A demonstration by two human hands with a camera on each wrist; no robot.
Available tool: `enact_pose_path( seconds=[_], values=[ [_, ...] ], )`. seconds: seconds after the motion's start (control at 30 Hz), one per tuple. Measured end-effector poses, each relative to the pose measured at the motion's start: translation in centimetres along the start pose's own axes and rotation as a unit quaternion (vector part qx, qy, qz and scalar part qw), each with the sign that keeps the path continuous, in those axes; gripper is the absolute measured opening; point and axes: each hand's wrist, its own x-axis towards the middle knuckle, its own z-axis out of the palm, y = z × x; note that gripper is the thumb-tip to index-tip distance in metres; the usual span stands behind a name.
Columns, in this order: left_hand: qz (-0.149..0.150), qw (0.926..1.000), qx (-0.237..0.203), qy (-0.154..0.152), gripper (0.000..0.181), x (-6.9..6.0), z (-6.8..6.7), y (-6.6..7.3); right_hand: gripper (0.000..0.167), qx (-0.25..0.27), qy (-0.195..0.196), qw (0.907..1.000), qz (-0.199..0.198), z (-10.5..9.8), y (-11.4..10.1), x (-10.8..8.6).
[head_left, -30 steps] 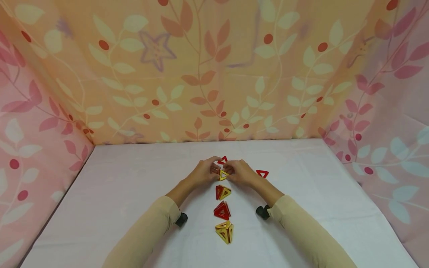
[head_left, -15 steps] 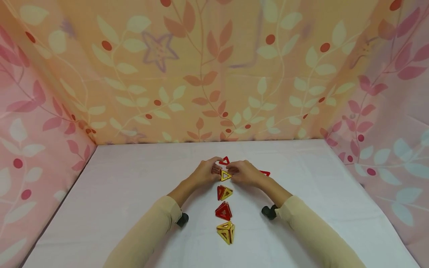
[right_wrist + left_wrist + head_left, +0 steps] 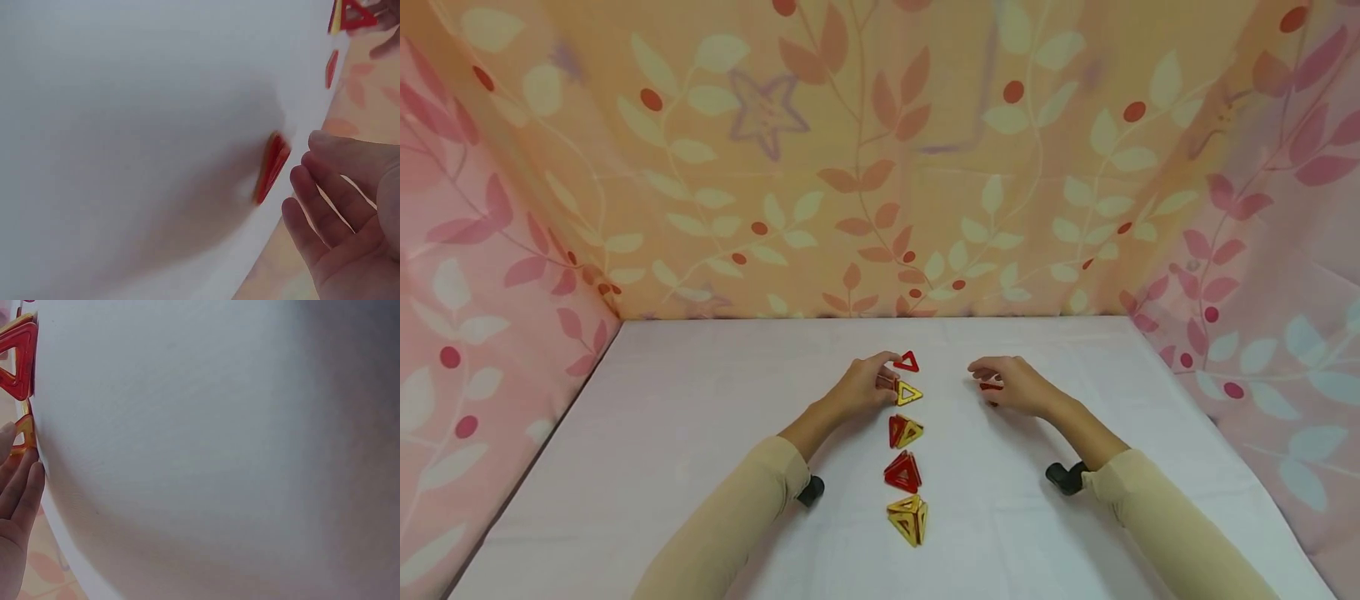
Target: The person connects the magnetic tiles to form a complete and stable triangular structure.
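Observation:
In the head view my left hand [image 3: 867, 387] pinches a small upright triangular magnetic tile shape with a yellow face [image 3: 917, 394]. The left wrist view shows thumb and fingers on either side of this yellow tile [image 3: 26, 432]. Just behind it lies a flat red triangular tile [image 3: 913, 362]. My right hand [image 3: 1017, 386] hovers off to the right with loosely bent fingers. Beneath it is another red triangular tile [image 3: 991, 387], partly hidden; the right wrist view shows that red tile [image 3: 274, 169] apart from the fingertips.
Toward me stand several small tile pyramids in a line: a red and yellow pyramid [image 3: 904, 432], a red pyramid [image 3: 902, 473] and a yellow pyramid [image 3: 909, 518]. A white cloth [image 3: 700, 417] covers the table. Patterned curtains [image 3: 880, 167] enclose its back and sides.
My right hand has left the yellow-faced tile shape and moved right, over the red tile there. The left hand keeps its hold. The head view has shifted slightly.

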Motion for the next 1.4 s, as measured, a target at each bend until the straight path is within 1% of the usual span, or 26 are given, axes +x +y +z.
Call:
enact_pose_path(
  seconds=[0.1,0.27,0.33,0.6,0.8,0.97,1.4],
  values=[
    [0.004,1.0000,0.000,-0.002,0.057,0.0,0.1,-0.1,0.038,0.002,0.010,0.9998,0.014,-0.4,1.5,-1.0],
    [-0.002,1.0000,0.005,0.001,0.057,0.1,0.0,-0.1,0.040,0.002,0.023,0.9996,0.014,-0.6,2.9,-2.0],
    [-0.009,0.9999,0.007,0.003,0.058,0.0,0.0,-0.1,0.040,0.001,0.025,0.9996,0.010,-0.6,3.1,-2.1],
    [-0.012,0.9999,0.004,-0.001,0.057,0.0,0.1,-0.1,0.040,0.008,0.017,0.9995,0.028,0.1,3.2,-1.8],
    [-0.018,0.9998,0.010,0.001,0.056,-0.1,0.1,0.1,0.039,0.002,0.022,0.9997,0.010,0.7,2.8,-1.1],
    [-0.019,0.9998,0.010,0.000,0.055,0.0,0.1,0.2,0.038,0.009,0.020,0.9998,0.002,1.1,2.1,-0.9],
    [-0.015,0.9999,0.008,0.001,0.055,-0.1,0.2,0.2,0.036,0.019,0.007,0.9998,0.000,2.3,-0.4,0.1]
  ],
)
